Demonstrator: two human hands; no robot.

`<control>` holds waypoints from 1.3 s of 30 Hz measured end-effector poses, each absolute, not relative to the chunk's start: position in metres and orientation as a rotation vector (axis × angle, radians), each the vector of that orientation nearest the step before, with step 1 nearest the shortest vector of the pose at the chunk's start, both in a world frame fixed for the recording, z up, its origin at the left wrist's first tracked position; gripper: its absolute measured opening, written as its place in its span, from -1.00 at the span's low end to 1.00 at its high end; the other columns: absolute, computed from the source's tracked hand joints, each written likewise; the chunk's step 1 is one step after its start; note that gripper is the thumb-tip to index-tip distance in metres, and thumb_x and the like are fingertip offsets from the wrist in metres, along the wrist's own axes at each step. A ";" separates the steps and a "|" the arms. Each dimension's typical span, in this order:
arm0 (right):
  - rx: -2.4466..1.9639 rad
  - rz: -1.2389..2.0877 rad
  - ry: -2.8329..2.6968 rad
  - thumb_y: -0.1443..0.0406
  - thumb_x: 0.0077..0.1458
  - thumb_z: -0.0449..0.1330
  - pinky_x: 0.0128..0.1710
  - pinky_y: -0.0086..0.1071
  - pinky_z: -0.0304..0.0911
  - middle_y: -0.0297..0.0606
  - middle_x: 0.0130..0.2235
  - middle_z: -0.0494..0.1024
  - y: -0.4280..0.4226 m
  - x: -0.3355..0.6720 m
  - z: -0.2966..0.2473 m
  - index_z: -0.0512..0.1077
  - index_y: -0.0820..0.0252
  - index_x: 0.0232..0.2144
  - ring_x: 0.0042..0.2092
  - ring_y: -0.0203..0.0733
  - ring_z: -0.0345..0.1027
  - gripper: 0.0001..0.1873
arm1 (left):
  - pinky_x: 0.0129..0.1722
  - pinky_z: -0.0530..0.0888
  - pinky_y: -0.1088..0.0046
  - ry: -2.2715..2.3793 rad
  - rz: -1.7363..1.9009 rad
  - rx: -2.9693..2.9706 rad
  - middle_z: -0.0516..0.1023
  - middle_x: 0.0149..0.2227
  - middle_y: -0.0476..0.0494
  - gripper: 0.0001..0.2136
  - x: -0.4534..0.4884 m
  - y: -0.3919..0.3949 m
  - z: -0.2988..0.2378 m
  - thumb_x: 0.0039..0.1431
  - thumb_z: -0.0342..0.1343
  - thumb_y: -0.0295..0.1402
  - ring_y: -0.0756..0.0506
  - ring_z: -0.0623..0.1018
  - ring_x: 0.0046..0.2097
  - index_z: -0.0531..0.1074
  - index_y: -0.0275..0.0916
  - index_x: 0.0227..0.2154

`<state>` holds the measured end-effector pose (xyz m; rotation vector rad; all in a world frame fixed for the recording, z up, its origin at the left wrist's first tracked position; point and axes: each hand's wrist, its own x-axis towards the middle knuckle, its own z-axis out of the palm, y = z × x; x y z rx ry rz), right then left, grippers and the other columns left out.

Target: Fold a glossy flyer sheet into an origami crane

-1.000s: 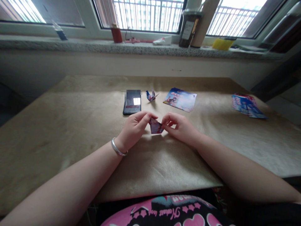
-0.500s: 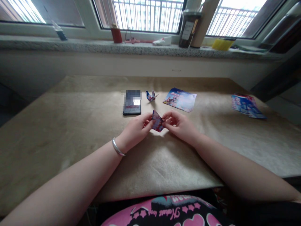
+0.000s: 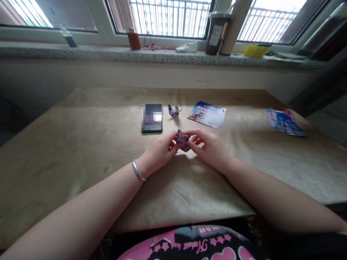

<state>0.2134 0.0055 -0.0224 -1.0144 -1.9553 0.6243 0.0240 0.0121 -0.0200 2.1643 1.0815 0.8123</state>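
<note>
The folded printed paper (image 3: 181, 136) is already reduced to a small, many-layered wedge, so a good part of the creasing looks done. No spread wings or drawn-out neck show on it, unlike the origami crane (image 3: 174, 111) standing just to the right of the mobile phone (image 3: 151, 124), so I judge the shaping unfinished; which folds remain is too small to read. The flat stack of printed sheets (image 3: 208, 115), farther right of the phone, and the fanned printed sheets (image 3: 286, 122), well to its right, look uncreased.

The paper is nearer the wearer than the phone and to its right, over the worktop (image 3: 94, 151); whether it touches the surface I cannot tell. Its sharp tip points away from the wearer and slightly left, and its long axis slants from there to the near right.

The left hand (image 3: 162, 147) and right hand (image 3: 208, 145) pinch opposite edges, fingers closed with only paper between them; the exact fingertip contact is partly hidden.
</note>
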 end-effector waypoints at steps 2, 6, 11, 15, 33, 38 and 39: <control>-1.044 0.679 -1.908 0.36 0.07 0.15 -0.41 -0.46 0.34 -0.33 -0.30 0.48 0.006 0.212 -0.023 0.40 0.09 -0.15 -0.39 -0.35 0.39 -0.75 | -0.41 0.40 0.54 1.120 0.815 2.219 0.54 -0.33 -0.05 -0.80 0.024 0.013 -0.020 0.20 0.01 -0.41 0.02 0.49 -0.41 0.37 -0.24 -0.11; -1.095 0.868 -1.789 0.29 0.03 0.19 -0.48 -0.46 0.29 -0.38 -0.40 0.45 0.013 0.210 -0.030 0.34 0.14 -0.19 -0.47 -0.35 0.36 -0.76 | -0.38 0.39 0.51 1.121 0.852 2.168 0.55 -0.29 -0.07 -0.75 0.024 0.018 -0.026 0.21 0.01 -0.39 0.00 0.50 -0.37 0.36 -0.22 -0.05; -1.143 1.038 -1.774 0.27 -0.02 0.22 -0.47 -0.45 0.25 -0.38 -0.45 0.48 0.021 0.210 -0.043 0.34 0.17 -0.25 -0.46 -0.33 0.36 -0.76 | -0.32 0.43 0.48 1.038 0.915 1.912 0.58 -0.25 -0.13 -0.72 0.024 0.022 -0.034 0.24 -0.01 -0.37 -0.05 0.57 -0.27 0.26 -0.25 0.00; -1.136 1.116 -1.695 0.23 -0.02 0.21 -0.49 -0.44 0.23 -0.35 -0.42 0.50 0.024 0.209 -0.044 0.33 0.17 -0.28 -0.46 -0.32 0.35 -0.78 | -0.34 0.43 0.47 1.100 0.835 1.957 0.59 -0.27 -0.11 -0.73 0.024 0.022 -0.031 0.19 0.07 -0.33 -0.07 0.58 -0.28 0.33 -0.23 -0.06; -1.057 1.294 -1.577 0.16 -0.03 0.23 -0.48 -0.45 0.17 -0.33 -0.48 0.52 0.027 0.209 -0.043 0.30 0.20 -0.33 -0.48 -0.33 0.35 -0.73 | -0.32 0.46 0.47 0.923 0.924 1.656 0.58 -0.40 -0.08 -0.66 0.027 0.024 -0.031 0.14 0.13 -0.38 -0.06 0.59 -0.33 0.24 -0.28 -0.04; -1.060 1.134 -1.581 0.19 -0.05 0.26 -0.49 -0.43 0.22 -0.38 -0.40 0.46 0.028 0.210 -0.045 0.27 0.16 -0.21 -0.48 -0.34 0.34 -0.64 | -0.34 0.45 0.50 0.940 0.982 1.670 0.58 -0.41 -0.08 -0.74 0.027 0.023 -0.031 0.16 0.10 -0.39 -0.03 0.59 -0.33 0.22 -0.25 -0.11; -1.044 1.099 -1.559 0.20 -0.06 0.27 -0.48 -0.43 0.23 -0.38 -0.37 0.45 0.028 0.211 -0.045 0.25 0.14 -0.21 -0.46 -0.34 0.36 -0.63 | -0.34 0.45 0.50 0.945 0.983 1.678 0.58 -0.41 -0.08 -0.76 0.027 0.023 -0.031 0.18 0.09 -0.38 -0.03 0.59 -0.34 0.22 -0.25 -0.12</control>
